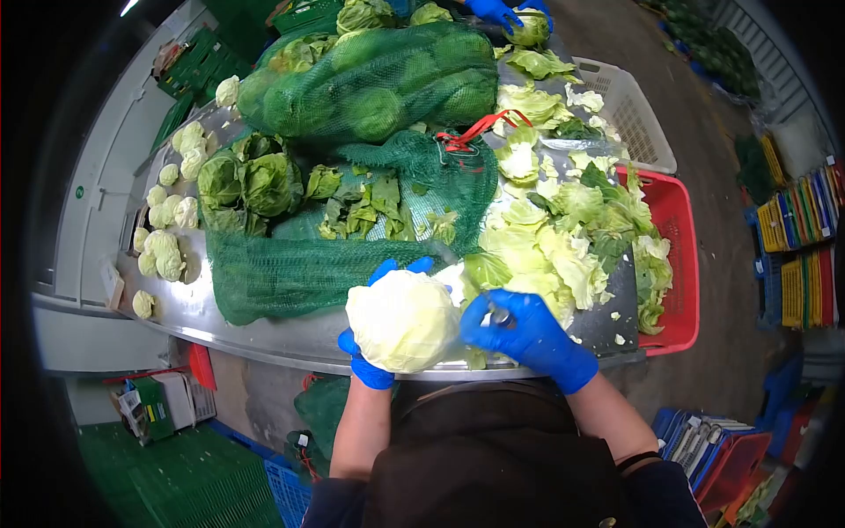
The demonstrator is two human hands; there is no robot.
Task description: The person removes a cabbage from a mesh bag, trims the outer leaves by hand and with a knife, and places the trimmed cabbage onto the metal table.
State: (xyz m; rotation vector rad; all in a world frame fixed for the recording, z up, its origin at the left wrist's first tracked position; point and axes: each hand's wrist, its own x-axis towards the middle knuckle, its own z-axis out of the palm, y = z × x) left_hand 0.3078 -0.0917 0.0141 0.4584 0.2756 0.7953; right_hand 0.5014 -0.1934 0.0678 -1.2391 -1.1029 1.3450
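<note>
My left hand (373, 374) supports a pale, trimmed cabbage (403, 321) from its left side and beneath, above the near table edge. Close to the cabbage's right side, my right hand (528, 334) is closed around a small tool with a shiny metal end (500, 317); the rest of it is hidden or blurred. Loose cabbage leaves (537, 255) lie heaped beyond that hand. Ahead of the held cabbage, a green net bag (273, 277) is spread on the table, with untrimmed cabbages (268, 183) and torn dark leaves (374, 207) on it.
A full net sack of cabbages (370, 88) lies farther back. Trimmed heads (163, 255) line the left side of the metal table (238, 339). A red crate (682, 264) and a white crate (629, 114) stand right. A co-worker's gloved hands (497, 12) hold another cabbage.
</note>
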